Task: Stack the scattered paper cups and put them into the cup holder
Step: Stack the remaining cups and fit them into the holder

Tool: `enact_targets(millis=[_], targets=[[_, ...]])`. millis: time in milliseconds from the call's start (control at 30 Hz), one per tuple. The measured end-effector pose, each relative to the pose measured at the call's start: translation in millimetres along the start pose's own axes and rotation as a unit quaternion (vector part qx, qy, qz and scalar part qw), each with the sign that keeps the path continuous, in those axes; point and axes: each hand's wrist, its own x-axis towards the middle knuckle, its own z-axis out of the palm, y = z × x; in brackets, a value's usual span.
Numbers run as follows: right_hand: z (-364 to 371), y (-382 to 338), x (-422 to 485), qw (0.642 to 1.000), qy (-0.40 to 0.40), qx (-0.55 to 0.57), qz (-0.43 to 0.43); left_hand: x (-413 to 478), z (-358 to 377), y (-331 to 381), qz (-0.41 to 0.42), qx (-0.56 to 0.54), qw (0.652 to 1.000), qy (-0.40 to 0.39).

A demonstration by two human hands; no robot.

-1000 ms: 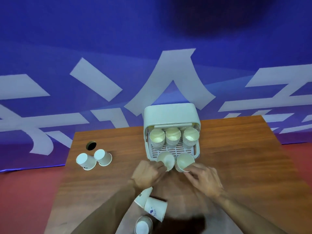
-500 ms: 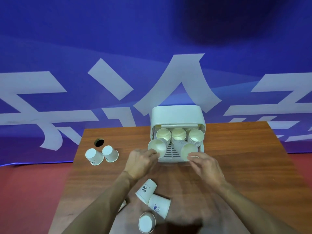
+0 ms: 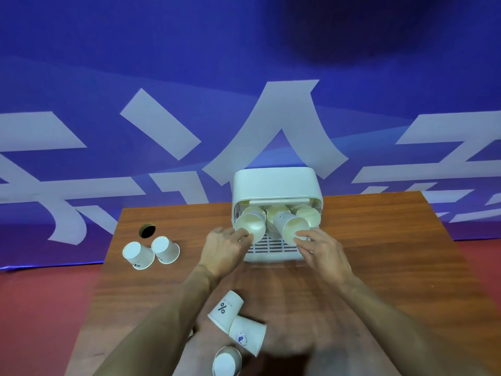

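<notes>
A white cup holder (image 3: pixel 275 183) stands at the table's far edge with its front open and a slatted tray (image 3: pixel 271 246) pulled out. Cups lie on their sides inside it, mouths toward me. My left hand (image 3: pixel 223 246) pinches the rim of a paper cup (image 3: pixel 250 226) at the holder's left slot. My right hand (image 3: pixel 322 251) grips another cup (image 3: pixel 291 226) at the middle-right slot. Loose cups remain on the table: two upside down at the far left (image 3: pixel 138 255) (image 3: pixel 165 249), and three near me (image 3: pixel 226 310) (image 3: pixel 248 337) (image 3: pixel 226 365).
The wooden table (image 3: pixel 393 267) has a round cable hole (image 3: pixel 147 230) at its far left. A blue banner with white characters (image 3: pixel 244 104) hangs behind the table. Red floor (image 3: pixel 40 308) shows on both sides.
Both hands have carried their cups away from me, from the tray's front edge up into the holder's opening. The camera has tilted down slightly, so the table sits lower in view.
</notes>
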Motion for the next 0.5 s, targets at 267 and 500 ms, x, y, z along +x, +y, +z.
enact_targets(millis=[267, 500], targets=[[-2, -1, 1, 0.996, 0.005, -0.073, -0.052, 4, 11, -2, 0.068, 0.077, 0.994, -0.031], [6, 10, 15, 0.992, 0.023, -0.093, -0.083, 7, 21, -7, 0.063, 0.085, 0.993, -0.056]])
